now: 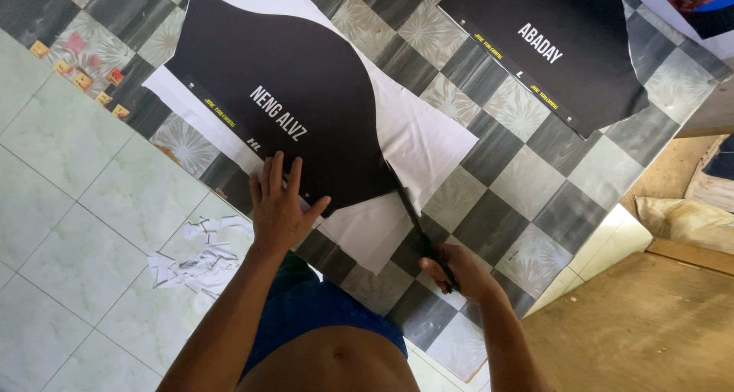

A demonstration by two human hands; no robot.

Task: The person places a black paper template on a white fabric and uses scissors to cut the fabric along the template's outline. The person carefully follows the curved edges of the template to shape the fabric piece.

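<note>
- On the checkered floor mat (489,170), a black printed fabric panel (298,86) is laid flat over a white sheet (428,140); the white margin shows along its right and lower edges, presumably as the waste to be trimmed off.
- The left hand (277,205) is pressed flat, fingers spread, on the lower edge of the black panel. No grip is closed on anything; the open palm is judged to be there to keep the layers from sliding under the blades.
- The right hand (457,271) is closed around the handles of dark scissors (413,216). The blades are pointed up and away from the body, at the panel's lower right tip, where black meets white.
- A second black panel (550,48) lies well apart at upper right, clear of the cutting line.
- White offcuts (200,258) are heaped on the pale floor tiles (69,208), beside the left forearm, out of the working area.
- Hard to make out: the scissor handles are hidden inside the right fist, and the blades are thin and dark, so how far they are parted cannot be told.
- Cut off: both black panels run past the top edge of the view; the objects at far right are only partly seen.
</note>
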